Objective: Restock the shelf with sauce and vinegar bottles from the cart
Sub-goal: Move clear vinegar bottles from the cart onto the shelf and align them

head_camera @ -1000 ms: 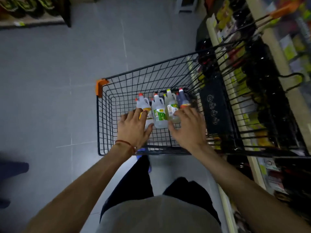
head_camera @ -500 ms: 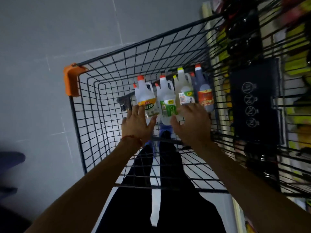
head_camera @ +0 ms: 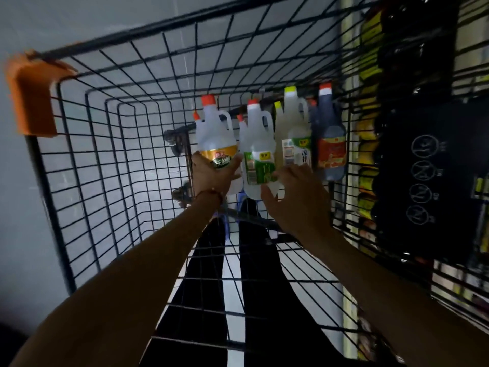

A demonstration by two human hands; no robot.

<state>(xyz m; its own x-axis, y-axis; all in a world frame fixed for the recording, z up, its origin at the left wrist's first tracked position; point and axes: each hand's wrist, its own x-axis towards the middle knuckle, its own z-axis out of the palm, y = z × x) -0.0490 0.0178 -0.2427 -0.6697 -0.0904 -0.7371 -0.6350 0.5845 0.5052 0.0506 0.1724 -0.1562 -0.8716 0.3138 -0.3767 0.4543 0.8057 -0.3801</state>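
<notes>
Both bare arms reached forward and down into the black wire cart (head_camera: 169,25), forearms almost parallel. The left hand (head_camera: 214,178), with a red band (head_camera: 211,193) on its wrist, had its grip closed round the lower part of the gold-label bottle (head_camera: 217,139): the thumb lay across the front of the label and the fingers went behind the body. The right hand (head_camera: 293,197) was turned back up, and its grip was spread. The thumb touched the base of the green-label bottle (head_camera: 258,160), and the fingertips (head_camera: 299,170) lay on the lower edge of the pale bottle (head_camera: 295,139); it pinched nothing. These bottles stood upright in one row, touching or just beside each other, with the dark bottle (head_camera: 330,144) last, just beside the cart's right wall. Smaller caps showed behind the row. An orange guard (head_camera: 29,99) sat on the cart's far left corner. Through the right wall the shelf (head_camera: 370,70) with dark bottles showed, blurred.
</notes>
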